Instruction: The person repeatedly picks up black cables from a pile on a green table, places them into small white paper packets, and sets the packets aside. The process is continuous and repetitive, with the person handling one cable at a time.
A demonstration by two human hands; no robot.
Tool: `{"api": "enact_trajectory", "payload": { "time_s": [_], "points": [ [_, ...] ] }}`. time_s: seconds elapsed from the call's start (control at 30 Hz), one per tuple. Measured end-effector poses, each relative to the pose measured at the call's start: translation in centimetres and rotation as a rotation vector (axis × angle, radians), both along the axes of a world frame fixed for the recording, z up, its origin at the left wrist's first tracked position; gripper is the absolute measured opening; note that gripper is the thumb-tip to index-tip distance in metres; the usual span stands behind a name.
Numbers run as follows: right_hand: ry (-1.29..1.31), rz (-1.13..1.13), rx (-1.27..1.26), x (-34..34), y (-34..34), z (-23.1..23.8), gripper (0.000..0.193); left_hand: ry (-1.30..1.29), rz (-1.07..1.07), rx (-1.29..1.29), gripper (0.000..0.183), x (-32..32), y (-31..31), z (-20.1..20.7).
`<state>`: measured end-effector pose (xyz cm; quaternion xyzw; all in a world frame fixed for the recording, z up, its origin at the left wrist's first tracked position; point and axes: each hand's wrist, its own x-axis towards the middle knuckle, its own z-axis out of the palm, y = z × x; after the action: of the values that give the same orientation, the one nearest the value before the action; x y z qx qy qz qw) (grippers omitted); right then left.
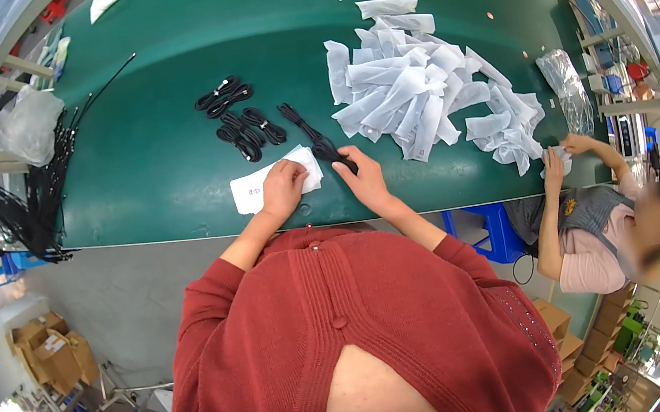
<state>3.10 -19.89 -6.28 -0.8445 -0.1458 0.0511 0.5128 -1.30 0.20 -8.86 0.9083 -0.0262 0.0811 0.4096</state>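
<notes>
Black cable bundle [322, 142], coiled into a long narrow hank, lies on the green tabletop [165, 157] with its long axis running diagonally, the far end pointing up and to the person's left and the near end toward the right hand [363, 178]. The right hand's grip is closed on that near end, fingers pinched around the black cable. The left hand [284, 187] rests palm down, fingers loosely curled, on a white flat bag [260, 183] that lies just left of the bundle; its grip has hold of nothing that can be seen, only pressing the bag. Farther from the person, several more coiled black cables [242, 117] lie in a small group, apart from the hands. To the right, a heap of white bags [424, 98] spreads over the tabletop. At the left edge, long black cable ties [30, 204] hang beside a clear plastic bag [28, 125]. A co-worker's hands [561, 159] work at the right end.
</notes>
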Motion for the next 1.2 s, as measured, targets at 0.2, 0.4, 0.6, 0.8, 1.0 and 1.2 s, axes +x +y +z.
{"api": "enact_trajectory", "payload": {
  "time_s": [0.2, 0.4, 0.6, 0.8, 1.0, 1.2],
  "points": [
    [-0.074, 0.023, -0.047, -1.9, -1.0, 0.1, 0.029, 0.003, -0.011, 0.007, 0.012, -0.2, 0.0, 0.3],
    [-0.120, 0.029, -0.066, -2.3, -1.6, 0.2, 0.036, -0.120, -0.162, 0.231, 0.011, -0.4, -0.1, 1.3],
    [-0.153, 0.076, -0.117, -3.0, -1.3, 0.8, 0.044, 0.080, -0.010, -0.002, 0.010, -0.6, 0.0, 0.3],
    [-0.227, 0.187, -0.197, -3.0, -0.7, 0.6, 0.041, 0.136, 0.064, -0.140, 0.008, -1.1, 0.3, 0.0],
    [-0.146, 0.283, 0.011, -1.9, -0.4, -1.9, 0.031, 0.038, -0.053, -0.158, 0.011, -1.2, 0.2, 1.6],
    [1.053, 0.107, 0.427, -1.0, -0.4, -2.0, 0.023, -0.136, -0.260, -0.003, 0.017, -1.2, -0.2, 4.8]
  ]
}}
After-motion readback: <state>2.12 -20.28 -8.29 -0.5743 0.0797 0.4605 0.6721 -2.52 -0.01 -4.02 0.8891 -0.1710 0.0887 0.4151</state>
